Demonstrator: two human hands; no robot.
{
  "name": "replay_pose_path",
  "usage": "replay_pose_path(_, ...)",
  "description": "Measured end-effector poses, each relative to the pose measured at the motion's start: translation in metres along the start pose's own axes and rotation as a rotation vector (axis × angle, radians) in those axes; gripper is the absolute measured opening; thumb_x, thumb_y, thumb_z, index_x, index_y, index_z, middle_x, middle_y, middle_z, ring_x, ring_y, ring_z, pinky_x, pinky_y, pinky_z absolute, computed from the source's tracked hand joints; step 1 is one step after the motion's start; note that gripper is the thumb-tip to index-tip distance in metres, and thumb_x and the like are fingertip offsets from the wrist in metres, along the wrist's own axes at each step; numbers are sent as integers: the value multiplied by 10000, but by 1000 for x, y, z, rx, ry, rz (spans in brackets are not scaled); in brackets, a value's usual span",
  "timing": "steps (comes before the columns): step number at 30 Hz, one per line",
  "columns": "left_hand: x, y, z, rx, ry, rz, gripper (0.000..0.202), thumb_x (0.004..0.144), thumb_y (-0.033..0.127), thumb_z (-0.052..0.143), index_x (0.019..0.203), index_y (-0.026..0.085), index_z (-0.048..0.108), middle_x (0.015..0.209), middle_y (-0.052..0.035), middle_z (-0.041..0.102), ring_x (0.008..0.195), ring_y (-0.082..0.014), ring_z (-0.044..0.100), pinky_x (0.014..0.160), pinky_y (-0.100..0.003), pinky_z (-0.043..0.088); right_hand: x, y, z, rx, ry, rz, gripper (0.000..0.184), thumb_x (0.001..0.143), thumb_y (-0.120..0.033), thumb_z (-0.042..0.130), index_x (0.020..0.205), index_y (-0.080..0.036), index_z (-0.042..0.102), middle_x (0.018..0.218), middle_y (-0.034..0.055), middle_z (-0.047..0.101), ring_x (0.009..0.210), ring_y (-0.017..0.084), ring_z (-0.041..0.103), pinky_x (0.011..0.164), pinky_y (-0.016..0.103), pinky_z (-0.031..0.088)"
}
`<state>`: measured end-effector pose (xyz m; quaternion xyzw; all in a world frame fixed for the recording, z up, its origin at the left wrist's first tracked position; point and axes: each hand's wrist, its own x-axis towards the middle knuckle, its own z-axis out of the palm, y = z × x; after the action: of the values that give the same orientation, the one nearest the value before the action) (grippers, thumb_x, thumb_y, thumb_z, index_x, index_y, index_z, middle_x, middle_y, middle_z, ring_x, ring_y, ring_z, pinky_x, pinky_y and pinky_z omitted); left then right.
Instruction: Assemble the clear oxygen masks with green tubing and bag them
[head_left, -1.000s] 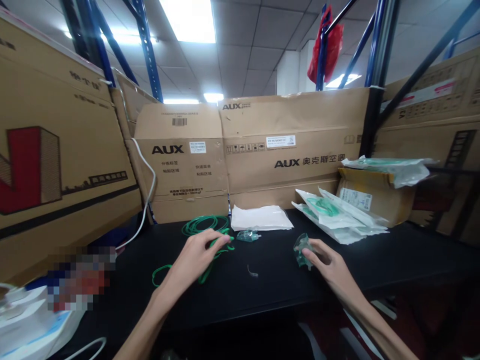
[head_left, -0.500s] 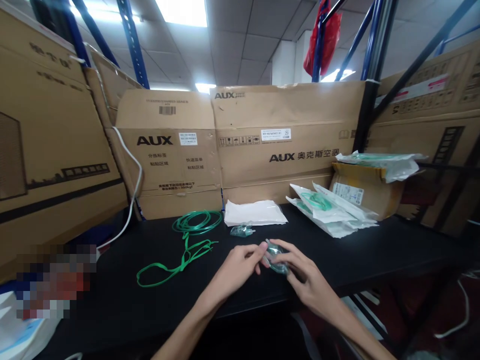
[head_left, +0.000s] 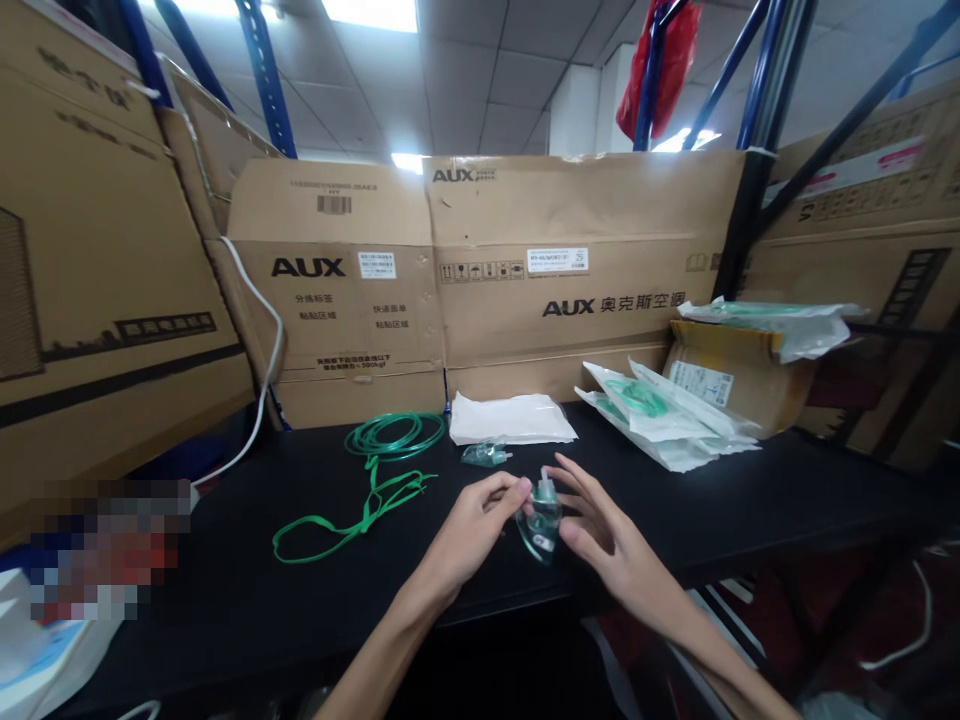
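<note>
Since half a second ago the clear mask [head_left: 541,530] has turned so that its spout points upward, and the right grip [head_left: 611,540] has loosened around it. The left grip [head_left: 480,518] pinches the mask's left edge between thumb and fingers. On the other side, the right grip is released, its fingers spread beside the mask; whether any of them touch it I cannot tell. The mask is between the two, over the front part of the black tabletop [head_left: 225,610]. It is a see-through, green-tinted cup with a rounded rim, a narrow pale spout and a small whitish piece near its lower edge; whether that edge rests on the tabletop is unclear.

Farther in on the left lies a loose tangle of flat green strap [head_left: 367,515], with a coil of green tubing [head_left: 394,437] behind it. A second clear mask [head_left: 485,454] lies just in front of a white packet [head_left: 514,420]. To the right, overlapping pouches [head_left: 671,425] show green tubing inside. Behind them stands a cardboard box [head_left: 739,370]; another pouch [head_left: 780,318] with green contents lies across its top. Printed cardboard panels [head_left: 491,345] rise at the back.
</note>
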<state>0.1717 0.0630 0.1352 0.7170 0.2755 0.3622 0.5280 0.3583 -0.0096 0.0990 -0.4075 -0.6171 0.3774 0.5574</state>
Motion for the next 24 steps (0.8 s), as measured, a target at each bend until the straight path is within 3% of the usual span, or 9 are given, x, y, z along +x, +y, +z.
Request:
replay_pose_path(3, 0, -1, -1, -11, -23, -34, 460, 969, 585, 565, 787, 167, 632, 720, 24, 585, 628, -135, 518, 640, -255, 435, -4, -4, 3, 26, -130, -3, 623, 947, -352, 715, 1519, -381, 470, 1564, 55, 513, 1364, 270, 567, 1095, 415, 517)
replay_pose_path(5, 0, 0, -1, -2, -38, -50, 483, 978, 595, 544, 802, 158, 651, 712, 27, 581, 562, -113, 459, 579, -243, 398, -3, -5, 6, 47, -112, 19, 591, 903, -332, 763, 1454, -343, 548, 1480, 60, 591, 1293, 264, 625, 1082, 397, 530)
replay_pose_path(8, -2, 4, -3, 29, -71, -54, 454, 981, 570, 559, 891, 159, 729, 775, 3, 652, 646, -139, 527, 671, -263, 440, 1, -2, 8, 40, 25, 36, 519, 884, -371, 775, 1360, -289, 586, 1367, 67, 658, 1210, 248, 674, 1056, 368, 542)
replay_pose_path(12, -4, 7, -5, 34, -151, -51, 305, 944, 470, 664, 1051, 206, 774, 1029, -35, 765, 1026, -241, 658, 967, -349, 458, 5, 5, 1, 10, 169, 65, 493, 895, -454, 749, 1304, -259, 556, 1220, 76, 712, 1120, 247, 704, 986, 369, 570)
replay_pose_path(14, -4, 7, -6, 32, -167, -45, 278, 932, 427, 686, 1084, 212, 775, 1122, -44, 769, 1120, -266, 655, 1019, -373, 444, 5, 6, -2, -9, 211, 77, 460, 880, -478, 759, 1237, -249, 581, 1195, 80, 717, 1107, 257, 705, 984, 379, 567)
replay_pose_path(18, -6, 7, -9, 60, -153, -34, 258, 945, 398, 659, 1066, 206, 782, 1096, -44, 776, 1091, -264, 666, 978, -368, 467, 4, 3, -4, -21, 166, 100, 377, 877, -490, 761, 1136, -236, 658, 1172, 84, 743, 1153, 278, 695, 1006, 389, 560)
replay_pose_path(24, -6, 6, -11, 67, -125, -80, 165, 898, 280, 643, 924, 178, 769, 937, -36, 764, 949, -228, 704, 934, -369, 517, 3, 2, -6, -29, 75, 94, 432, 869, -459, 777, 1243, -253, 703, 1257, 95, 738, 1201, 289, 687, 1044, 421, 553)
